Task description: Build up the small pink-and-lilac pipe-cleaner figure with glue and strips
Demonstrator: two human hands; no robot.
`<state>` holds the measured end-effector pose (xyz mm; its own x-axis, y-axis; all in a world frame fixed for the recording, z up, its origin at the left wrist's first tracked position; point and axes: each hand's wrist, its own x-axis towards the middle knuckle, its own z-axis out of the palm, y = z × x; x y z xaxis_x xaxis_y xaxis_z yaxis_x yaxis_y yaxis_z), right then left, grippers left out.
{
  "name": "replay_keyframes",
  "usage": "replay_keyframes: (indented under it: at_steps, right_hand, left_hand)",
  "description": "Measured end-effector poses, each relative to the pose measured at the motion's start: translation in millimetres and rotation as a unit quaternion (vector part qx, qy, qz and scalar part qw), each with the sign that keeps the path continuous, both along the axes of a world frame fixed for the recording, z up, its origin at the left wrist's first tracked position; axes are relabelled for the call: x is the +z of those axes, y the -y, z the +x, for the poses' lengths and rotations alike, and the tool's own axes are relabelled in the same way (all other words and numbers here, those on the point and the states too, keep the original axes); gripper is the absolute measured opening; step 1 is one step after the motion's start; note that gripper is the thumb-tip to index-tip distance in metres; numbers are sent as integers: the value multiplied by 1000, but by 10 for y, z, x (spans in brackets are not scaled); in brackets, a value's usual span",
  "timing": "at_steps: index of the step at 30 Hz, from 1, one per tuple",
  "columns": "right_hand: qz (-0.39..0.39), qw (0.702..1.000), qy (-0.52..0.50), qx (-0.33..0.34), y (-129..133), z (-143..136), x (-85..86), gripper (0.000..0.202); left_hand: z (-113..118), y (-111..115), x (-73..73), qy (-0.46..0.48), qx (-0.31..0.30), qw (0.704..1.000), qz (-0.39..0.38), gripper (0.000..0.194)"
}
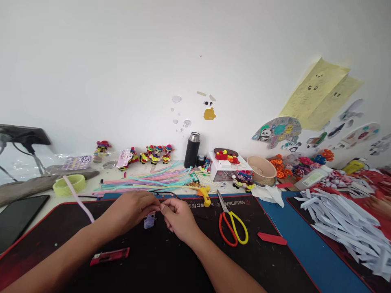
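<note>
My left hand [132,211] and my right hand [176,217] meet above the black mat [159,264], fingertips pinched close together. What they hold between the fingertips is too small to make out. A small purple-blue fuzzy piece [149,220] shows just below my left fingers, and its upper part is hidden by them. A pink pipe cleaner [78,200] slants behind my left forearm. On the mat below my left wrist lies a red cutter [110,256]. Scissors [232,227] with one red and one yellow handle lie right of my right hand.
Behind the hands are bundled pastel pipe cleaners [146,181], a yellow glue gun [205,196], a black flask [192,150] and several small dolls [155,155]. White paper strips [348,232] pile up at right, near another person's hand [380,208]. A round bowl [262,169] stands behind.
</note>
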<state>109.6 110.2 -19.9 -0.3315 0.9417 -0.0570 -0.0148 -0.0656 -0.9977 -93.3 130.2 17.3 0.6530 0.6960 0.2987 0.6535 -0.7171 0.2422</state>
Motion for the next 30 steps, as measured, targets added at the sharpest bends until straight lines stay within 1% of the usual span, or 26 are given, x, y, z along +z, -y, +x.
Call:
replay_keyframes:
  at_steps: [4,8,11,15,20,22,30]
  right_hand:
    - [-3,1000,0,0,-15,-9,-23,34]
    - [-4,1000,-6,3,-14,-12,-36,37]
    - [-6,1000,1,1,-13,-14,-53,39]
    - [-1,1000,9,4,-15,-3,-45,40]
    - [0,1000,8,12,0,21,32,38]
    - [-6,1000,10,15,7,24,51,36]
    - [-22,1000,-20,10,2,25,53,35]
  left_hand:
    - [-1,9,-9,2,-15,1000,18,21]
    - [20,30,6,14,-1,1000,15,13]
    - [40,46,26,17,6,1000,7,11]
    - [52,57,37,45,13,999,-18,11]
    - [42,44,24,83,31,993,-73,9]
    - [43,40,24,86,34,992,-84,8]
    - [56,40,11,102,25,993,-55,7]
